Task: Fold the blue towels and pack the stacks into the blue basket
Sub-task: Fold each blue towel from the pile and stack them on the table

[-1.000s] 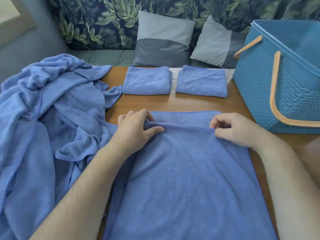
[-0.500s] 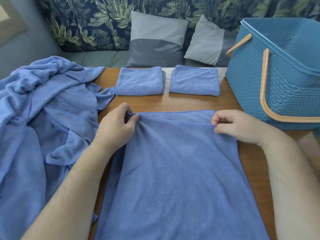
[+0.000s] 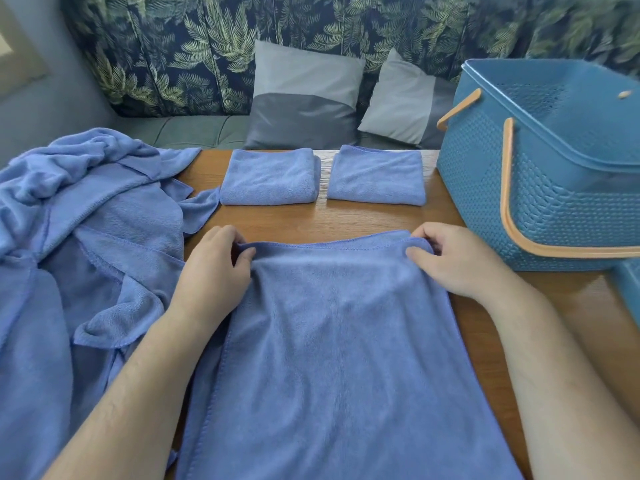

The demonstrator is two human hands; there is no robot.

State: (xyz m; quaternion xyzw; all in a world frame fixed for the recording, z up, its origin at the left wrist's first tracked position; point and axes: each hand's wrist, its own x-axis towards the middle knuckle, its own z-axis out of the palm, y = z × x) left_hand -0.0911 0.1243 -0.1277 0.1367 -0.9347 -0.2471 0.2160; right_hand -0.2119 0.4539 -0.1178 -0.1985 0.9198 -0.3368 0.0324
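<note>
A blue towel (image 3: 339, 341) lies flat on the wooden table (image 3: 485, 327) in front of me, doubled over lengthwise. My left hand (image 3: 211, 271) pinches its far left corner and my right hand (image 3: 457, 258) pinches its far right corner. Two folded blue towels sit side by side at the table's far edge, the left folded towel (image 3: 268, 176) and the right folded towel (image 3: 377, 178). The blue basket (image 3: 540, 188) with tan handles stands at the right, tilted toward me; what shows of its inside is bare.
A heap of unfolded blue towels (image 3: 79, 237) covers the left of the table. Behind the table is a sofa with a leaf-print back and two grey cushions (image 3: 304, 102). Another blue object's edge (image 3: 627, 289) shows at the right.
Both hands have slid outward along the towel's far edge to its corners, and the upper layer now lines up with the edge beneath it. The camera has turned a little to the right.
</note>
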